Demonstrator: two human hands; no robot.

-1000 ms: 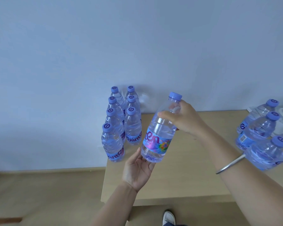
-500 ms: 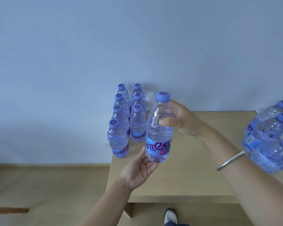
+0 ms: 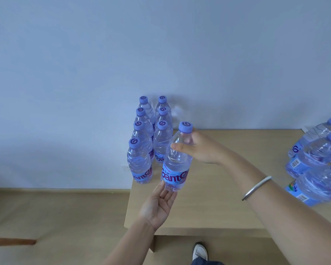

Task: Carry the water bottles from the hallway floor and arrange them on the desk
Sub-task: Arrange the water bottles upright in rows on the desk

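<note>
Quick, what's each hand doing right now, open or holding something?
Left hand: open, palm up, fingertips at the base of the bottle.
Right hand: gripping the bottle's upper part.

A pale wooden bench (image 3: pixel 227 197) stands against the wall. At its back left corner seven clear plastic water bottles with violet caps (image 3: pixel 151 142) stand upright in two close rows, four in the left row and three in the right. Near its right edge a further cluster of the same capped bottles (image 3: pixel 317 161) stands, partly cut off by the frame.
</note>
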